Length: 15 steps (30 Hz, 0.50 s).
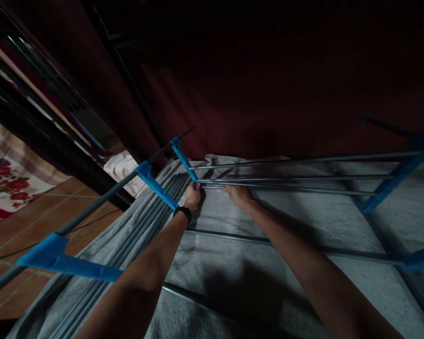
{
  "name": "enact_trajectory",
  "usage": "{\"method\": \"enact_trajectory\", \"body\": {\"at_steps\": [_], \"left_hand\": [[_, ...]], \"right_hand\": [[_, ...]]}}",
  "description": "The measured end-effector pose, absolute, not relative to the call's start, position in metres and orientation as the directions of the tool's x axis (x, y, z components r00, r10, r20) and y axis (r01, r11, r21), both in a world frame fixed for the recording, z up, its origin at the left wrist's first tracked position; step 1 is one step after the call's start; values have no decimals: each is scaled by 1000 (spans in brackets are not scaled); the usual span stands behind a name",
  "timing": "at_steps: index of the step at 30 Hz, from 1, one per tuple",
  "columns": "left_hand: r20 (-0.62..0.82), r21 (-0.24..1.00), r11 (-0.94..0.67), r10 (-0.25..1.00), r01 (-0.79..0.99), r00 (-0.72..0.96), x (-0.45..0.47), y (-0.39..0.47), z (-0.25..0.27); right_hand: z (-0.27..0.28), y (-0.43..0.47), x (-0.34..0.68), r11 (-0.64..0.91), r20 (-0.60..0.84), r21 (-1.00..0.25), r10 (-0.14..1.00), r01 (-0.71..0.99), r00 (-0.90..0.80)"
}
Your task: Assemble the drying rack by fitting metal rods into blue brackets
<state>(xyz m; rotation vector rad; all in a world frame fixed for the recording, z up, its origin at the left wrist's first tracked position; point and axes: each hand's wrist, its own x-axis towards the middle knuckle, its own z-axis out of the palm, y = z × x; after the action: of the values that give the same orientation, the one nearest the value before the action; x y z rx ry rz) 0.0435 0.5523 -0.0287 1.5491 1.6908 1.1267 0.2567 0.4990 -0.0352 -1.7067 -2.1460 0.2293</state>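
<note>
At frame centre, a rod point(215, 188) running left-to-right is grasped by the right hand point(238, 194) and, beside the blue bracket point(184, 162), by the left hand point(191, 195).

Five blue plastic brackets point(157, 188), two bare hands point(237, 194), one black wristband point(183, 213), one grey plush blanket point(212, 256), one red-flowered cloth point(16, 182); bundled grey metal tubes point(148, 226), too tight to count.

I wear the camera on my head, looking forward and down past my forearms point(146, 278), which run from the bottom edge to my left hand point(191, 195) and right hand point(239, 195) near mid-frame. It sits close (my forearms loom large) above grey cloth point(219, 214) in the lower frame, facing a dark red surface point(268, 103) across the upper right.
</note>
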Motion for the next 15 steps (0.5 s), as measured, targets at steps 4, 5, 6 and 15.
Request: {"method": "enact_trajectory", "body": {"at_steps": [4, 5, 6, 15], "left_hand": [[166, 824, -72, 979, 563, -118, 46, 548, -33], [178, 820, -85, 978, 566, -110, 47, 547, -34], [188, 820, -98, 977, 564, -104, 47, 547, -36], [196, 804, -94, 974, 587, -114, 53, 538, -35]], "right_hand": [[-36, 501, 259, 220, 198, -383, 968, 897, -153], [-36, 502, 259, 230, 204, -380, 966, 896, -161], [-36, 502, 259, 240, 205, -372, 963, 897, -173], [-41, 504, 257, 246, 164, -342, 966, 907, -200]]}}
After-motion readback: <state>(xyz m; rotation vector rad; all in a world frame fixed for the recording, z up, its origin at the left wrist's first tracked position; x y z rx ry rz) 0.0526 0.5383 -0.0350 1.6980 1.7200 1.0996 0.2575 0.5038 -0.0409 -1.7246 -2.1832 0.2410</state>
